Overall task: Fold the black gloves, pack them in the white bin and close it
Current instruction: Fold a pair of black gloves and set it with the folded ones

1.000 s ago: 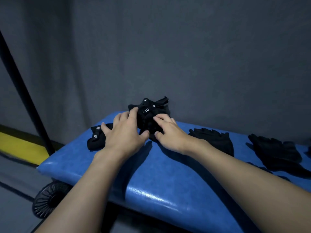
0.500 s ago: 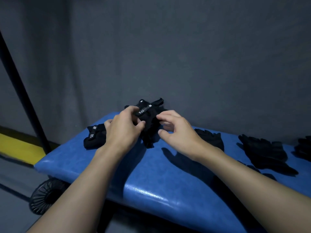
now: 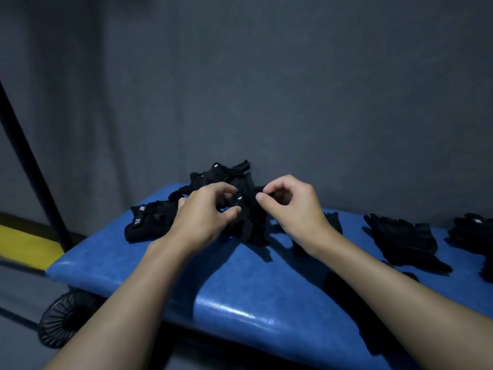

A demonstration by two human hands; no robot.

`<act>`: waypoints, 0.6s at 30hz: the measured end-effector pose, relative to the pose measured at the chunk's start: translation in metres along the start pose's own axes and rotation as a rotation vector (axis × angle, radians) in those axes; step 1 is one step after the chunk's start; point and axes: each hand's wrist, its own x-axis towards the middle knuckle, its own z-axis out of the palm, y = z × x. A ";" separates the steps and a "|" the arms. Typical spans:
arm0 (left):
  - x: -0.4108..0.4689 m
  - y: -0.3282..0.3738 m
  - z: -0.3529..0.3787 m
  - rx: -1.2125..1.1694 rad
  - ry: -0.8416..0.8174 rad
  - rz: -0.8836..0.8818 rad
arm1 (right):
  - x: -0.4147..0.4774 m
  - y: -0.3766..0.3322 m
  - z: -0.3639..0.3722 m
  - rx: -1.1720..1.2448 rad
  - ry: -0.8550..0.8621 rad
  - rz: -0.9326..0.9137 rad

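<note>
1. A grey wall (image 3: 266, 89) stands behind a blue padded table (image 3: 240, 303); a black pole (image 3: 32, 166) leans at the left.
2. The left hand (image 3: 205, 212) has its fingers curled and pinches a crumpled glove (image 3: 250, 225) at mid-table.
3. The right hand (image 3: 293, 206) pinches the same glove's far edge between thumb and forefinger.
4. The crumpled glove hangs from both hands, its lower end touching the table.
5. A folded glove (image 3: 149, 222) lies just left of the left hand.
6. A glove heap (image 3: 221, 173) sits beyond the hands, near the wall.
7. A flat glove (image 3: 402, 236) lies to the right, well apart from the hands.
</note>
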 end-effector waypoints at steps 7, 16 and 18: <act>0.001 0.005 0.004 -0.046 -0.042 0.070 | -0.003 0.003 -0.009 -0.066 -0.016 0.027; 0.000 0.022 0.008 -0.103 -0.069 0.139 | -0.006 0.000 -0.030 -0.107 -0.056 -0.041; 0.000 0.026 0.009 -0.111 -0.094 0.144 | -0.007 -0.001 -0.035 -0.082 -0.058 -0.049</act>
